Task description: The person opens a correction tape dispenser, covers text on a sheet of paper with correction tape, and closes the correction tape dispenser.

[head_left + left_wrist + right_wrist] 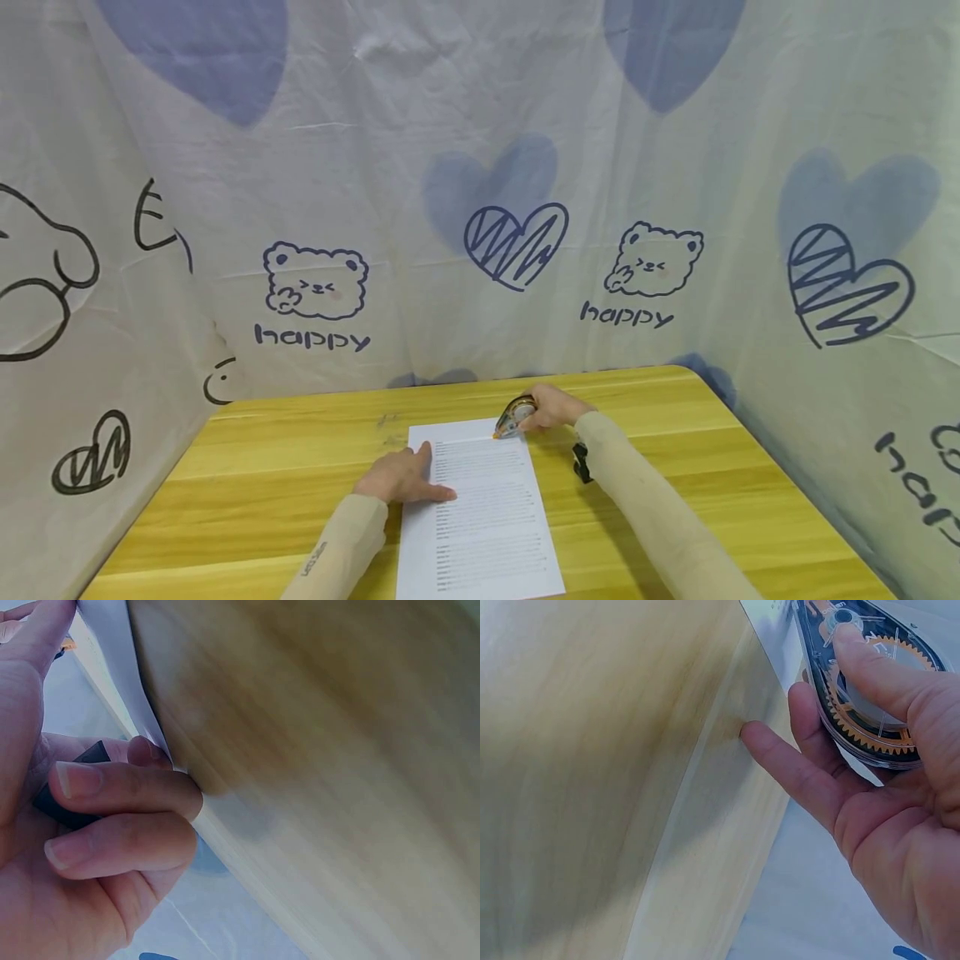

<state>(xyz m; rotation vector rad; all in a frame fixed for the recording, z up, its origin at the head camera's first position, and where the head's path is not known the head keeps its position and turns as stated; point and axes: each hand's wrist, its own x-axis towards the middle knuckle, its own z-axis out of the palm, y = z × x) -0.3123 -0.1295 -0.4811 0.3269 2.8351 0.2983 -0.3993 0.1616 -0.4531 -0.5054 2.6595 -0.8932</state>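
A printed sheet of paper (pixel 487 533) lies on the wooden table. My left hand (pixel 405 481) rests on its left side, thumb and forefinger spread over the page. Within that hand's curled other fingers is a small black piece (pixel 58 808), partly hidden. At the sheet's upper right, my right hand (pixel 553 407) grips a clear correction tape dispenser (pixel 516 414) with orange gear wheels inside. The dispenser's orange tip is down at the page, close to the top lines of text. In the right wrist view, the thumb presses on the dispenser's side (pixel 915 656).
The yellow wood-grain table (pixel 262 467) extends to both sides of the sheet. A pale curtain (pixel 412 250) printed with hearts and bears hangs behind it and at the sides. A black device (pixel 581 462) sits at the right wrist.
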